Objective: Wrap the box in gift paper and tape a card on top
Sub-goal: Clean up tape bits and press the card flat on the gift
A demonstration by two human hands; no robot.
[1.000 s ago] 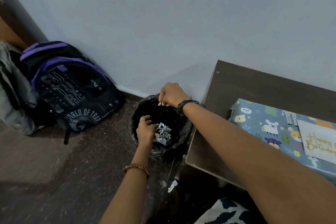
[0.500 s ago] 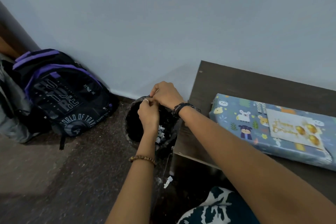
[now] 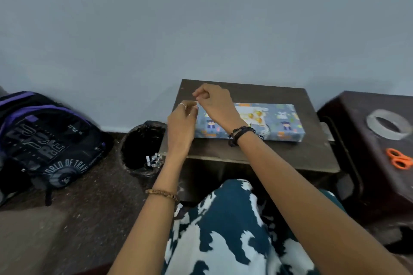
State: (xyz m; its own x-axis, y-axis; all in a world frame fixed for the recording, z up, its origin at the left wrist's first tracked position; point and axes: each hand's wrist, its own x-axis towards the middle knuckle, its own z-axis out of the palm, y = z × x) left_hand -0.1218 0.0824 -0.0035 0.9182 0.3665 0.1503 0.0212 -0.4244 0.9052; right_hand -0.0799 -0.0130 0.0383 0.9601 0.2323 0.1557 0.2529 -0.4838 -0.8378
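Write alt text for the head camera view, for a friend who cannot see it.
A person's left hand and right hand meet, fingers curled, above the left end of a gift-wrapped box with a card on top, lying on a small dark table. A bin and backpack sit left; tape roll and orange scissors lie right.

Your arms are bare, no sleeves. Your left wrist carries a brown beaded bracelet (image 3: 162, 194), and a thin silver ring (image 3: 182, 105) sits on a left finger. Your right wrist wears dark corded bands (image 3: 240, 135). Your lap shows dark-teal cloth with white blotches (image 3: 228, 225).
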